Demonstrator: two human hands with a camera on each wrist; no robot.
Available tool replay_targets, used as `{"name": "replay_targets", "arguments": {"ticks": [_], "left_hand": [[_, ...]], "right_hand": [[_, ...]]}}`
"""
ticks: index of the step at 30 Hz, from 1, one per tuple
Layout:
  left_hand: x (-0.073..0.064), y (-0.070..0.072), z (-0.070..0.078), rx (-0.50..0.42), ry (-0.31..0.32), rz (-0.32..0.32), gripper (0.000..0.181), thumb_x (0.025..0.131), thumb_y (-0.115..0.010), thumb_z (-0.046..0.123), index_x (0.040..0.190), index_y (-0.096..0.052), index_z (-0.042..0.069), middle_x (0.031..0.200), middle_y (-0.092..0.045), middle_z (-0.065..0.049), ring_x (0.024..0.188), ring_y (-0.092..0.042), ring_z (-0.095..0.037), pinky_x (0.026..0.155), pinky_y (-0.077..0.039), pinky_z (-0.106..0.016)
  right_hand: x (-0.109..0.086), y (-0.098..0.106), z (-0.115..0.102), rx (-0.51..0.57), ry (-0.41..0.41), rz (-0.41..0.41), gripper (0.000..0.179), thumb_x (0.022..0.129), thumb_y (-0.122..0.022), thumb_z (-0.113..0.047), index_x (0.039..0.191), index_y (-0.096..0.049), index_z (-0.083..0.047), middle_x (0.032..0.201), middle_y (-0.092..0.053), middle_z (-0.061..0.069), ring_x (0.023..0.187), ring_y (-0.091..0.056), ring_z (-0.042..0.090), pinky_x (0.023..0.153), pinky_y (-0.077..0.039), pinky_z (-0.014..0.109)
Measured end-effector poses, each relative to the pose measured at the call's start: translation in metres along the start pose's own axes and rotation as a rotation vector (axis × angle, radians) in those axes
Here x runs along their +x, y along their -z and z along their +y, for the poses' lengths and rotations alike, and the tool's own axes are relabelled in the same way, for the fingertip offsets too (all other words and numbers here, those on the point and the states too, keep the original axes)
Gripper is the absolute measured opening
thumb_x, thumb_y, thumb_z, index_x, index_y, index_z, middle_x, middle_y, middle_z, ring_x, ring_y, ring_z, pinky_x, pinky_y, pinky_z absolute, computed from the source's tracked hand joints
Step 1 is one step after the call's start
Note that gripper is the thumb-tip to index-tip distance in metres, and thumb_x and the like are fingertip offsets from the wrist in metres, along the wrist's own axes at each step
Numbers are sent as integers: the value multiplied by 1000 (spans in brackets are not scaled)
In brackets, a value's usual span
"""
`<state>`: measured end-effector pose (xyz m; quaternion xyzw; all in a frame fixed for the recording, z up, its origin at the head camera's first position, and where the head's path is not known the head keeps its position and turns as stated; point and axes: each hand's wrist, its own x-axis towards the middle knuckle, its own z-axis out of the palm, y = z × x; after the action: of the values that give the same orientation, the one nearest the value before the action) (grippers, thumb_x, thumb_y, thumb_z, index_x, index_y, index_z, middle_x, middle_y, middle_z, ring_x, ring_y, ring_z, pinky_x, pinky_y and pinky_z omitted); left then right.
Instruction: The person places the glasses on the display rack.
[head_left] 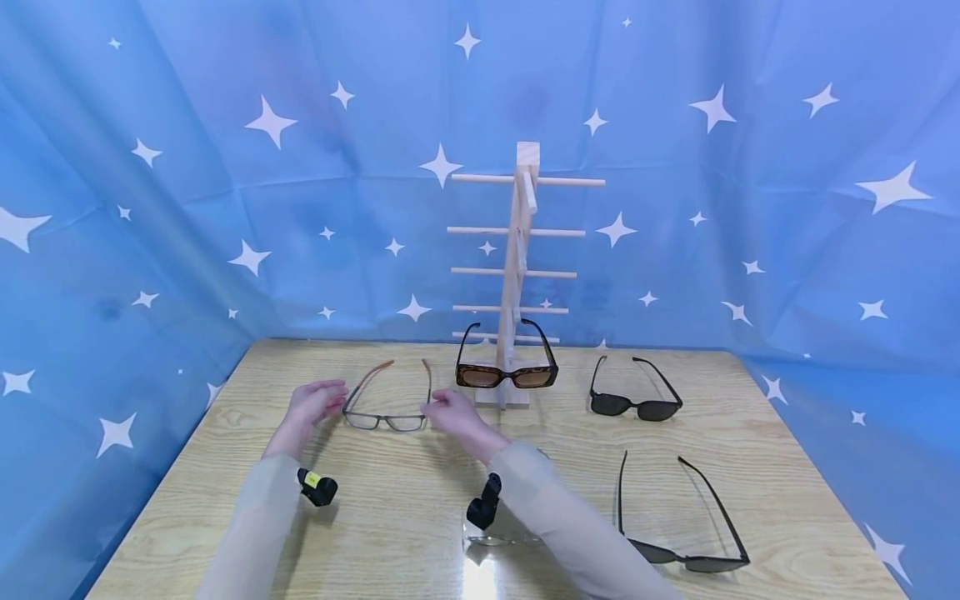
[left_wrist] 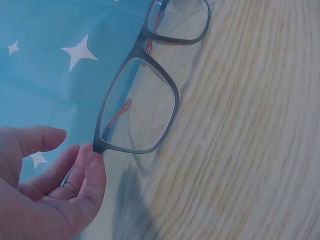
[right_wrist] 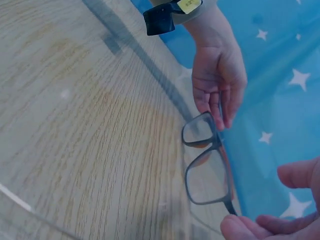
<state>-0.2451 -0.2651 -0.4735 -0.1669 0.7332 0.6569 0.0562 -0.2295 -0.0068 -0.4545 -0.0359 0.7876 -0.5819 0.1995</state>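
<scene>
A pair of dark-framed eyeglasses (head_left: 386,421) with clear lenses and reddish-brown temple tips rests on the table, arms unfolded toward the back. My left hand (head_left: 315,404) is at its left corner; in the left wrist view the fingertips (left_wrist: 94,165) meet the frame corner, the thumb standing apart. On the other side, my right hand (head_left: 461,417) is at the right corner. The right wrist view shows its fingers (right_wrist: 240,227) by the hinge and its thumb (right_wrist: 295,175) held away. Neither hand is curled round the frame.
Behind stands a wooden rack (head_left: 517,250) with tortoiseshell sunglasses (head_left: 507,377) on its lowest part. Black sunglasses (head_left: 636,407) lie at right, and a larger dark pair (head_left: 690,560) nearer the front. A clear-rimmed item (head_left: 491,541) lies partly hidden under my right forearm.
</scene>
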Motion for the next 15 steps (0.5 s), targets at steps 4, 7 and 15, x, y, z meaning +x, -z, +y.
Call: {"name": "replay_targets", "arguments": {"ticks": [4, 7, 15], "left_hand": [[3, 0, 0, 1, 7, -16, 45, 92, -56, 8, 131, -44, -11, 110, -62, -13, 85, -60, -10, 81, -52, -22], [4, -1, 1, -1, 16, -22, 44, 92, -57, 7, 130, -45, -11, 106, -63, -11, 84, -60, -9, 79, -52, -20], [6, -1, 2, -49, 33, -26, 42, 89, -57, 0, 128, -46, -13, 85, -68, -2, 72, -63, -7, 69, -53, -17]], "right_hand": [[5, -5, -1, 13, 0, 28, 52, 94, -56, -17, 137, -39, 6, 127, -51, 22, 115, -51, 34, 95, -45, 45], [8, -8, -2, 1, -1, 51, 52, 94, -56, -15, 137, -39, 6, 130, -48, 23, 117, -49, 36, 96, -44, 46], [19, -12, 1, 13, -63, 89, 50, 92, -58, -13, 137, -41, 4, 125, -53, 20, 105, -58, 32, 92, -47, 44]]}}
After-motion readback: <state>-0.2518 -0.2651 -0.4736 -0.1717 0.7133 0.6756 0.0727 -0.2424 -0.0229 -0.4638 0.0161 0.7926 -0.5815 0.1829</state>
